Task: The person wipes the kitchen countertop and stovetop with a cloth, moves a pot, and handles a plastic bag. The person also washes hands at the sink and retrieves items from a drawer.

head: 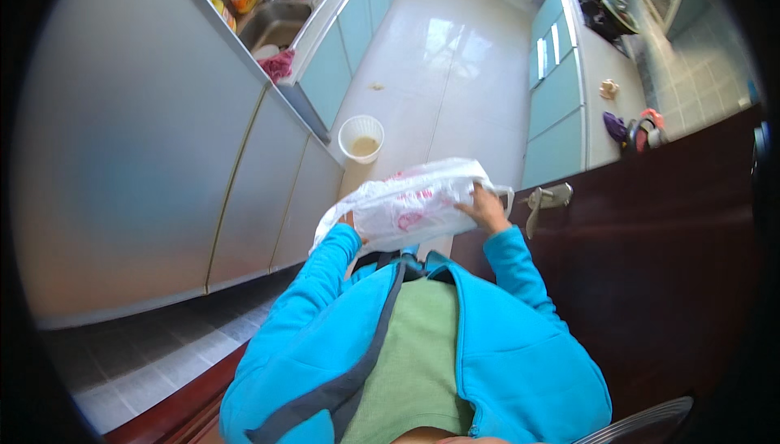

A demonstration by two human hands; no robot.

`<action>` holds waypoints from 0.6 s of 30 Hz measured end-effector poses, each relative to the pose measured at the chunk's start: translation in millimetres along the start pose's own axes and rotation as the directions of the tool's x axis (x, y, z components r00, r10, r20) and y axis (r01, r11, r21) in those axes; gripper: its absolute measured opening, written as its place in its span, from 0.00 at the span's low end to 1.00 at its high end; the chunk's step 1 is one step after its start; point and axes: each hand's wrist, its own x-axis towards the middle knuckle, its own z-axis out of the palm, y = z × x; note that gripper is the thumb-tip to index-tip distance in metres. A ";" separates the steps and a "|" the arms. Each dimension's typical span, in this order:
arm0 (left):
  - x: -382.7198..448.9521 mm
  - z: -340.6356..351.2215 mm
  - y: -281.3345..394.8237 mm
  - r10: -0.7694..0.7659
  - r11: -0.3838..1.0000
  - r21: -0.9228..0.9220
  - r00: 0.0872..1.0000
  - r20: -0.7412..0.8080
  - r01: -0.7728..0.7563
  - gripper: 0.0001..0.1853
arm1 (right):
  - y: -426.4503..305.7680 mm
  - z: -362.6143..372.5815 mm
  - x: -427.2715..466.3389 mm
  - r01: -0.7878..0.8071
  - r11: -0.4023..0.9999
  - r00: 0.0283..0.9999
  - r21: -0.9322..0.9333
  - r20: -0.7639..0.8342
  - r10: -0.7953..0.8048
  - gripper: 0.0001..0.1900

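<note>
A white plastic bag (402, 206) with red printing is spread wide in front of my body. My left hand (348, 222) is at its left end, mostly covered by the plastic, so its fingers barely show. At the bag's right end, my right hand (484, 207) grips the plastic near a handle loop. What the bag contains, if anything, cannot be seen.
A white plastic basket (361, 138) stands on the floor beside the left cabinets. To the right is a dark wooden door (646, 249) with a metal lever handle (542, 200). A refrigerator-like grey panel (140, 121) rises at left. Counters line both sides, with a double sink (277, 22) at left.
</note>
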 end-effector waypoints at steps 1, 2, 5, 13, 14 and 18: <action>23.7 -2.9 -1.5 -0.057 0.995 -0.085 0.998 -0.008 0.056 0.64 | -19.5 -22.0 28.4 0.041 0.998 0.999 0.038 -0.011 -0.040 0.40; 32.8 1.2 -9.2 -0.074 0.992 -0.098 0.997 0.002 0.074 0.64 | -23.2 -15.1 51.4 0.075 0.997 0.997 0.027 -0.013 -0.074 0.38; 77.3 -26.5 -2.9 -0.144 0.978 -0.149 0.989 0.017 0.145 0.65 | -44.2 -40.0 134.2 0.196 0.981 0.981 -0.002 0.013 -0.196 0.37; 202.1 -108.2 45.6 -0.216 0.914 -0.334 0.973 0.083 0.231 0.63 | -67.2 -90.3 338.9 0.348 0.912 0.934 -0.217 0.159 -0.319 0.36; 220.5 -131.3 45.4 -0.220 0.906 -0.350 0.971 0.088 0.237 0.63 | -71.0 -102.3 366.1 0.438 0.870 0.899 -0.227 0.110 -0.424 0.34; 235.2 -161.8 63.1 -0.298 0.760 -0.523 0.922 0.247 0.386 0.66 | -108.2 -129.7 453.7 0.487 0.838 0.855 -0.247 0.333 -0.399 0.37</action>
